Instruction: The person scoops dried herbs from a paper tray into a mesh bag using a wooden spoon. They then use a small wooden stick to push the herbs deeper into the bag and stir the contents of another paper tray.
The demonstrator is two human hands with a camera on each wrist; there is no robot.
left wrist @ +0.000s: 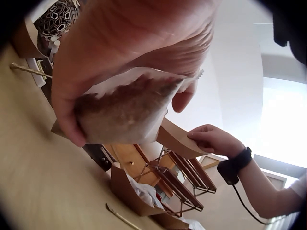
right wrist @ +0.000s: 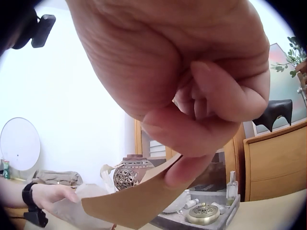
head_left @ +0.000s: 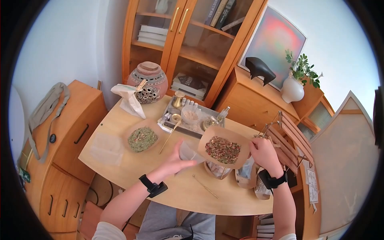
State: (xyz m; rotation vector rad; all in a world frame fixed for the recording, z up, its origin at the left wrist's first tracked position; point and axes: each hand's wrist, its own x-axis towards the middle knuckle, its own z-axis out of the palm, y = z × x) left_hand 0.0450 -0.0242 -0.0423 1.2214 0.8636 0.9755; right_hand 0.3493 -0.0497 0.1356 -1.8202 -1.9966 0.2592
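Note:
My left hand (head_left: 178,161) grips a small translucent pouch (head_left: 188,152) over the table's middle. In the left wrist view the pouch (left wrist: 127,108) shows reddish-brown dried bits inside, with thumb and fingers on its two sides. My right hand (head_left: 264,152) pinches the right edge of a brown paper tray (head_left: 237,137) between thumb and curled fingers. Dried red and green petals and herbs (head_left: 222,150) lie in that tray, which is raised and close to the pouch. In the right wrist view the tray (right wrist: 136,203) slants down toward the pouch.
Green dried herbs (head_left: 142,139) fill another tray at left, near a flat translucent pouch (head_left: 107,149). A long brass spoon (head_left: 171,136) leans by a grey tray (head_left: 188,130) of jars. A thin brass stick (head_left: 205,186) lies in front; more paper trays (head_left: 246,182) stand at right.

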